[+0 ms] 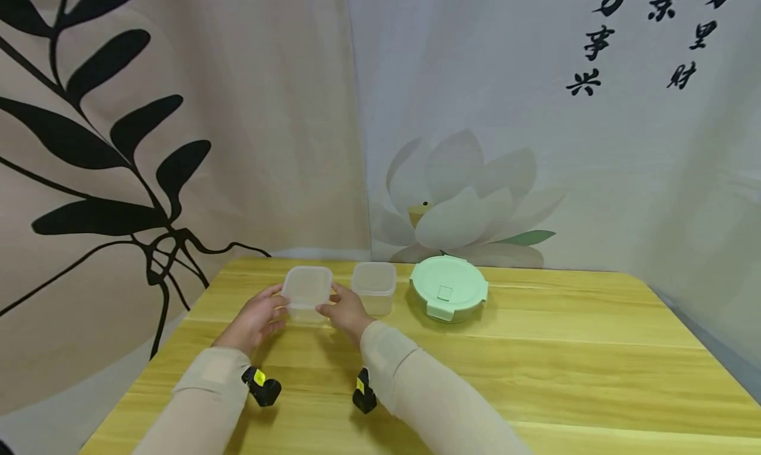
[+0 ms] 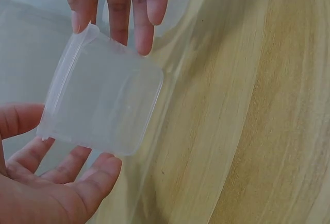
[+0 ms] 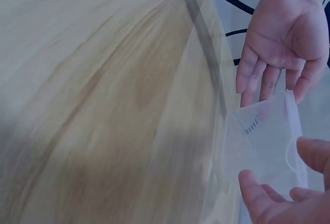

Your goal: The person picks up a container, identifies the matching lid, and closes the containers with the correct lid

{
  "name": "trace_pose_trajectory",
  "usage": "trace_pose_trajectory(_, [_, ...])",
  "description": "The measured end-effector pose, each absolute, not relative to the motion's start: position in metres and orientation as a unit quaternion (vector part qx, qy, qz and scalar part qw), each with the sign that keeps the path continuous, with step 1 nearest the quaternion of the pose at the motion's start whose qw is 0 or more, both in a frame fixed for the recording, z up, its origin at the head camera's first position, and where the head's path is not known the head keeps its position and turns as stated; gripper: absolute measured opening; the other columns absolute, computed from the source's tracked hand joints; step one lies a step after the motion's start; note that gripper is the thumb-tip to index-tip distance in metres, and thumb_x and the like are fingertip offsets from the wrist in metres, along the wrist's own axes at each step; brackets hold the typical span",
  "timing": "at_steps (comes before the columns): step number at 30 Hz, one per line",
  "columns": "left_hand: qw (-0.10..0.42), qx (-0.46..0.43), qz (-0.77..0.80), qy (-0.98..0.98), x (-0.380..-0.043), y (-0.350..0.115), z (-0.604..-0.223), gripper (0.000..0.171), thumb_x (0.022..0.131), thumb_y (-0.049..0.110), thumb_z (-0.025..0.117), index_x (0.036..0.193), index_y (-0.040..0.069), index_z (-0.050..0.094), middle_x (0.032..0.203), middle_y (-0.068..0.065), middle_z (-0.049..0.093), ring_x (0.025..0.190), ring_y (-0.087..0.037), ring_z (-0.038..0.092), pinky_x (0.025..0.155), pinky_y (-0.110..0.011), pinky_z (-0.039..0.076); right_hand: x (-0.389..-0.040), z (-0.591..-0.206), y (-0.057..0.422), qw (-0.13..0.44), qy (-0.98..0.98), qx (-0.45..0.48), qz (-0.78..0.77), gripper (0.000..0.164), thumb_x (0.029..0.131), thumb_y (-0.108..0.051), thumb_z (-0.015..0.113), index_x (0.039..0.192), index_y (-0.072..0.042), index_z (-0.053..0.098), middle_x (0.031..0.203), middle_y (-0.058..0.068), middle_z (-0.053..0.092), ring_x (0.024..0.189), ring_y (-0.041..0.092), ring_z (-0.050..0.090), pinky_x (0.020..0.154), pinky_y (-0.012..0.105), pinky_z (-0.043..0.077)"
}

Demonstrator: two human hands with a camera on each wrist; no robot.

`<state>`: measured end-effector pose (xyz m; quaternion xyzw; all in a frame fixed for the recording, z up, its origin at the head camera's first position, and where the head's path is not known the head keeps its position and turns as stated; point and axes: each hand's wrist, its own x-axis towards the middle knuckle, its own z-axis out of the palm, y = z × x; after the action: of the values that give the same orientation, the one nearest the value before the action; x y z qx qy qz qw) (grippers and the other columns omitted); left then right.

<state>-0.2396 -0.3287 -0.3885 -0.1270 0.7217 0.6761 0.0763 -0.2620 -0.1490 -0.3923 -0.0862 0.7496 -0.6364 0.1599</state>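
Note:
A clear plastic food container with a frosted square lid is held between both hands at the left part of the table. My left hand grips its left side, thumb near the lid rim and fingers against the wall, as the left wrist view shows on the container. From the opposite side my right hand holds it by lid edge and wall. In the right wrist view, small dark marks show on the wall of the container. The lid is on, and nothing shows inside.
Just right of the hands stands a second clear container with a similar lid. Beyond it sits a round box with a mint-green clip lid. The wooden table ends at a printed curtain behind.

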Motion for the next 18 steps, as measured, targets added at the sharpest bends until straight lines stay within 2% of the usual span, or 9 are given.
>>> trace_pose_trajectory(5, [0.077, -0.129, 0.672, 0.725, -0.244, -0.330, -0.389, 0.060, 0.100, 0.012, 0.041, 0.154, 0.005, 0.015, 0.150, -0.025, 0.025, 0.137, -0.040, 0.028, 0.109, -0.053, 0.030, -0.265, -0.393, -0.151, 0.175, 0.733, -0.086, -0.652, 0.065, 0.092, -0.006, 0.064, 0.150, -0.012, 0.034, 0.141, 0.022, 0.046, 0.120, 0.035, 0.055, 0.095, 0.049, 0.048])
trace_pose_trajectory(10, [0.073, -0.132, 0.668, 0.729, -0.249, -0.331, -0.391, 0.060, 0.100, 0.012, 0.042, 0.154, 0.004, 0.016, 0.149, -0.025, 0.028, 0.134, -0.039, 0.031, 0.109, -0.053, 0.032, -0.268, -0.395, -0.153, 0.179, 0.728, -0.086, -0.656, 0.066, 0.092, -0.004, 0.063, 0.151, -0.012, 0.033, 0.143, 0.024, 0.044, 0.120, 0.037, 0.054, 0.096, 0.053, 0.046])
trace_pose_trajectory(18, [0.067, -0.142, 0.658, 0.736, -0.252, -0.330, -0.391, 0.058, 0.100, 0.014, 0.044, 0.153, 0.005, 0.021, 0.141, -0.021, 0.039, 0.126, -0.034, 0.040, 0.102, -0.048, 0.040, -0.274, -0.400, -0.157, 0.168, 0.742, -0.071, -0.645, 0.064, 0.092, -0.005, 0.063, 0.149, -0.013, 0.037, 0.138, 0.022, 0.049, 0.116, 0.034, 0.058, 0.089, 0.047, 0.051])
